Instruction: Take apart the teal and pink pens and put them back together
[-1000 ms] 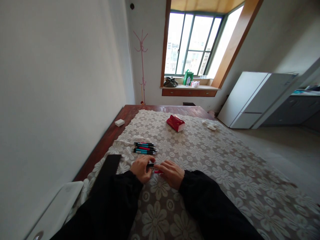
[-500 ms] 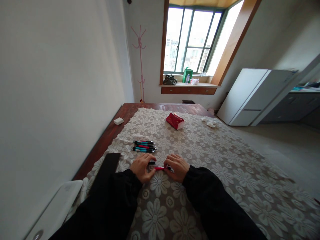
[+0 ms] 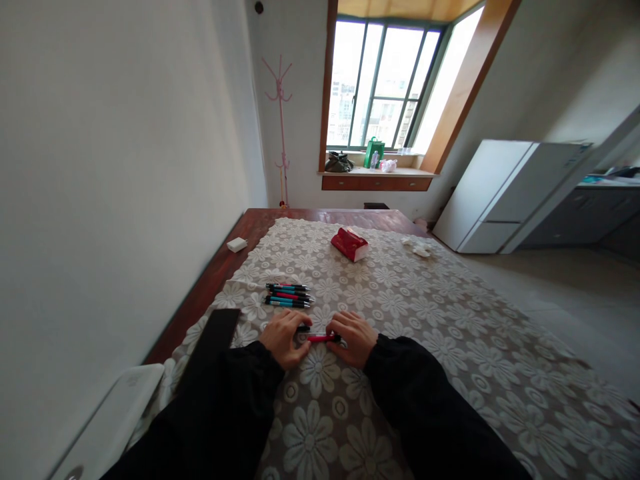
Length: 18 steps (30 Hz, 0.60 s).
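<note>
Left hand [image 3: 283, 338] pinches a black piece [image 3: 302, 328]; right hand [image 3: 354, 337] grips a pink pen [image 3: 320, 338]; more pens [image 3: 289, 295] beyond, on the tabletop [image 3: 450, 347].

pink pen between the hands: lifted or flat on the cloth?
Flat. The pink pen lies level on the tablecloth, right hand pinching one end.

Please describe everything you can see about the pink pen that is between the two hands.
The pink pen is slim, with a bright pink barrel and dark ends, plastic by its look. It lies level, crosswise, just above the flowered lace tablecloth. The left hand pinches a dark piece at its left end, and the right hand holds its right end. Finer details are too small to tell.
</note>
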{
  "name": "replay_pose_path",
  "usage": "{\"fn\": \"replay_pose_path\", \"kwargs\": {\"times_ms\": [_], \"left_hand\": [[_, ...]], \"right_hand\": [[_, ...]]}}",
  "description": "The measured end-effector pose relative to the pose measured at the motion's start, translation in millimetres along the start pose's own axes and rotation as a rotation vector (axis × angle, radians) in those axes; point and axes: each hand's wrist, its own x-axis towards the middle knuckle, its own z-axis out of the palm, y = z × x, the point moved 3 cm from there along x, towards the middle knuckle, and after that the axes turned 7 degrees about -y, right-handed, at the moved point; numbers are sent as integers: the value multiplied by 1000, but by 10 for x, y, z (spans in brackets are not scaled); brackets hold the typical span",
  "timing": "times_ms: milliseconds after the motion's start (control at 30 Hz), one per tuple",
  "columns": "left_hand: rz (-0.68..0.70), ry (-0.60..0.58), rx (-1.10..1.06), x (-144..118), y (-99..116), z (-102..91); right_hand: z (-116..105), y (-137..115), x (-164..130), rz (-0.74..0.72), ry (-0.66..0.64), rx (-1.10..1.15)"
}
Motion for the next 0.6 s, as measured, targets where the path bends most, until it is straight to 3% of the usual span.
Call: {"fn": "replay_pose_path", "kwargs": {"times_ms": [600], "left_hand": [[1,-17,-5,-4,29,-29]], "right_hand": [[-13,-7,-6,-10,24,18]]}}
